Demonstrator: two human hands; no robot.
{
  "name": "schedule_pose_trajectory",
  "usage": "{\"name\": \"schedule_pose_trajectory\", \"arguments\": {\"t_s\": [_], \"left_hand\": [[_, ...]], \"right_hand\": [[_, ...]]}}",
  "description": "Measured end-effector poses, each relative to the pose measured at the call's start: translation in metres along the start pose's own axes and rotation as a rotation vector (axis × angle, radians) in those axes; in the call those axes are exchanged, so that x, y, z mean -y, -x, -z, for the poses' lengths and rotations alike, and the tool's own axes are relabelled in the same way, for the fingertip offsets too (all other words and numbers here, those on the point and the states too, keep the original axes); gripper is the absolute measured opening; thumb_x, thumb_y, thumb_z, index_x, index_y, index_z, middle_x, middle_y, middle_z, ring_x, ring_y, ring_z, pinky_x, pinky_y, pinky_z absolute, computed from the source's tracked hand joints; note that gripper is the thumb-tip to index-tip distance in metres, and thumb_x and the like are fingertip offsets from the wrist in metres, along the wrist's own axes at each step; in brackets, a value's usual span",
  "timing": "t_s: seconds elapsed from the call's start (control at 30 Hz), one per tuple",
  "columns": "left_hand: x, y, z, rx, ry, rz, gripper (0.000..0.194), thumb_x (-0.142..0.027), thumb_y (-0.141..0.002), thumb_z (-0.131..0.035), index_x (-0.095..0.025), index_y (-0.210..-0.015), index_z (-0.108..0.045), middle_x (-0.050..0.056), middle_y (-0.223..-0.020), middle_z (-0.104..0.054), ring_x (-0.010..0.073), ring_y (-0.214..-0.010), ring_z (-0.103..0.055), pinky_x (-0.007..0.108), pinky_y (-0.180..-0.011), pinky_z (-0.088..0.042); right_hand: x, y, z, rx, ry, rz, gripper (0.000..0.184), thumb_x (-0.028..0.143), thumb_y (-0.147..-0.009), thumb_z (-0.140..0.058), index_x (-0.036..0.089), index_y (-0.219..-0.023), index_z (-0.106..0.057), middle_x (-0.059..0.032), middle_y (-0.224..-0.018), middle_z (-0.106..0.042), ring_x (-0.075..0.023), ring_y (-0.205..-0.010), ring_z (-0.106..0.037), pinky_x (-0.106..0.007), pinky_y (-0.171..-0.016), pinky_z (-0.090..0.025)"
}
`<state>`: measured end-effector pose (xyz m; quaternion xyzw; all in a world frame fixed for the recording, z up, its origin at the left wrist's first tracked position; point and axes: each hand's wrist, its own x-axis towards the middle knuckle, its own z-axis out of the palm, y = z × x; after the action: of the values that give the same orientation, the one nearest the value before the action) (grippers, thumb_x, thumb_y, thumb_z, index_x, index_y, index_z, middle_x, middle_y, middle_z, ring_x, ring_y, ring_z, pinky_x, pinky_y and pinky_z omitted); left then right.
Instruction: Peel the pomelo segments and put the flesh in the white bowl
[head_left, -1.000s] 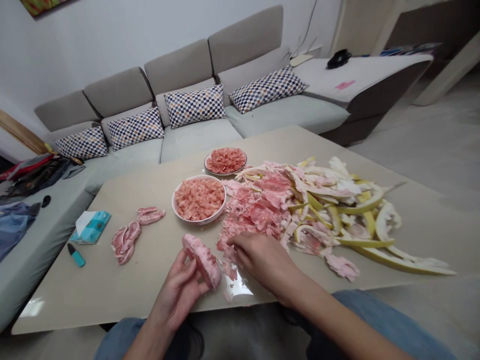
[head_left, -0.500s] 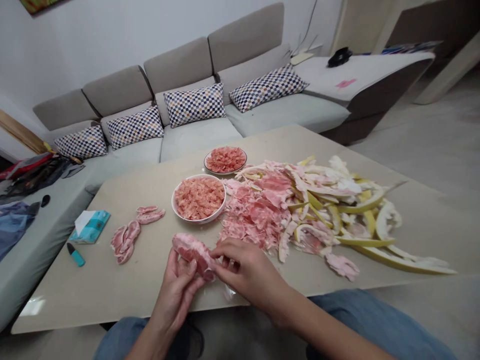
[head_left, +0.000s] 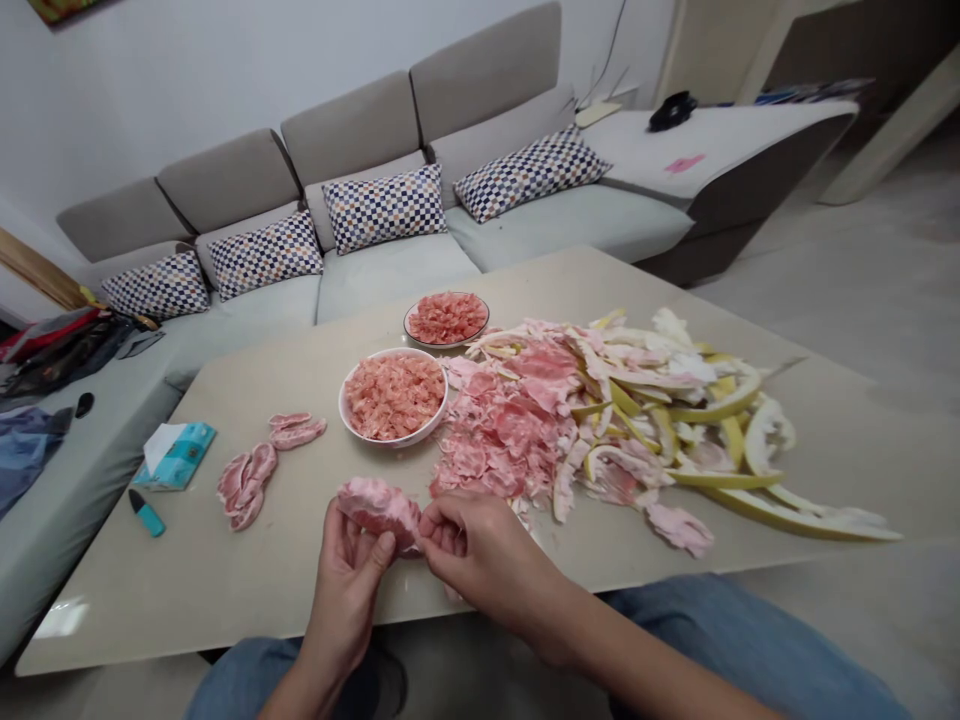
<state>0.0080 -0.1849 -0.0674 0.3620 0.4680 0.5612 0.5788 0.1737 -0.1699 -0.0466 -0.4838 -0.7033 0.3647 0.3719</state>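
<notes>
Overall, a living room: a grey-beige sectional sofa (head_left: pixel 390 275) across the back, checked cushions (head_left: pixel 386 208) along it, and a long cream tabletop (head_left: pixel 187 600) in front, crowded along most of its length. Toward the right of that top, a heap of yellow-edged pomelo rind (head_left: pixel 720 480); just left of it and running into it, a heap of pink pith and membrane scraps (head_left: pixel 495 430). Beyond and left of those, a white bowl (head_left: pixel 340 400) and a smaller white plate (head_left: pixel 405 325), both piled with loose pink pulp. Further left, curled pink membrane pieces (head_left: pixel 244 487), a tissue packet (head_left: pixel 176 455) and a teal marker (head_left: pixel 146 513).

Nearest the body, above the table's near edge, one pink pomelo segment (head_left: pixel 379 512), held up between both hands and off the tabletop. Left hand (head_left: pixel 346 590) cupped beneath, fingers curled up around the segment, thumb pressed on its near side; right hand (head_left: pixel 487 565) closed in a pinch at the segment's right end.

For clean work: pinch the skin close to the flesh, pull slowly along the length, and keep the left palm slack to spare the juice sacs. Hard to make out: any flap of skin between the right fingertips, that end being covered; likewise the segment's underside, behind the left palm.
</notes>
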Motion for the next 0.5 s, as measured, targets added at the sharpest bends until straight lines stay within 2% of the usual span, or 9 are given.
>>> {"name": "schedule_pose_trajectory", "arguments": {"t_s": [0.17,0.27,0.33,0.43,0.5], "left_hand": [[-0.003,0.000,-0.001,0.019,0.052,0.049,0.055,-0.022,-0.072,-0.080,-0.030,-0.120,-0.054,0.005,-0.121,-0.065,0.0237,-0.114,-0.062,0.034,-0.095,-0.050],[-0.009,-0.001,-0.001,-0.002,0.122,0.130,0.061,-0.021,-0.072,-0.080,-0.033,-0.125,-0.052,0.005,-0.126,-0.062,0.0261,-0.117,-0.060,0.038,-0.094,-0.052],[-0.013,-0.004,0.001,-0.005,0.183,0.152,0.056,-0.019,-0.075,-0.077,-0.033,-0.125,-0.053,0.004,-0.128,-0.061,0.0270,-0.121,-0.058,0.042,-0.097,-0.051],[-0.016,-0.011,0.008,0.035,0.299,0.155,0.044,-0.018,-0.081,-0.071,-0.030,-0.121,-0.058,0.005,-0.126,-0.063,0.0288,-0.125,-0.055,0.050,-0.103,-0.045],[-0.016,-0.014,0.013,0.075,0.369,0.192,0.038,-0.018,-0.085,-0.067,-0.029,-0.120,-0.059,0.006,-0.126,-0.064,0.0295,-0.127,-0.053,0.053,-0.105,-0.042]], "right_hand": [[0.006,0.001,0.000,-0.022,-0.009,-0.014,0.013,0.008,-0.073,-0.059,0.016,-0.064,-0.062,0.0021,-0.059,-0.058,-0.0099,-0.053,-0.051,-0.020,-0.051,-0.037],[0.008,0.001,0.001,-0.054,-0.021,0.006,0.013,0.006,-0.068,-0.059,0.017,-0.062,-0.060,0.0036,-0.058,-0.056,-0.0092,-0.052,-0.050,-0.020,-0.051,-0.038],[0.005,-0.001,0.006,-0.071,-0.028,0.017,0.012,0.007,-0.069,-0.058,0.018,-0.064,-0.060,0.0033,-0.060,-0.058,-0.0097,-0.053,-0.053,-0.020,-0.053,-0.040],[-0.004,-0.006,0.020,-0.100,0.027,0.024,0.015,0.009,-0.076,-0.053,0.018,-0.077,-0.064,-0.0003,-0.074,-0.065,-0.0128,-0.065,-0.060,-0.022,-0.061,-0.044],[-0.010,-0.010,0.031,-0.106,0.149,0.014,0.021,0.008,-0.081,-0.049,0.019,-0.086,-0.066,-0.0029,-0.086,-0.068,-0.0152,-0.076,-0.063,-0.024,-0.067,-0.045]]}}
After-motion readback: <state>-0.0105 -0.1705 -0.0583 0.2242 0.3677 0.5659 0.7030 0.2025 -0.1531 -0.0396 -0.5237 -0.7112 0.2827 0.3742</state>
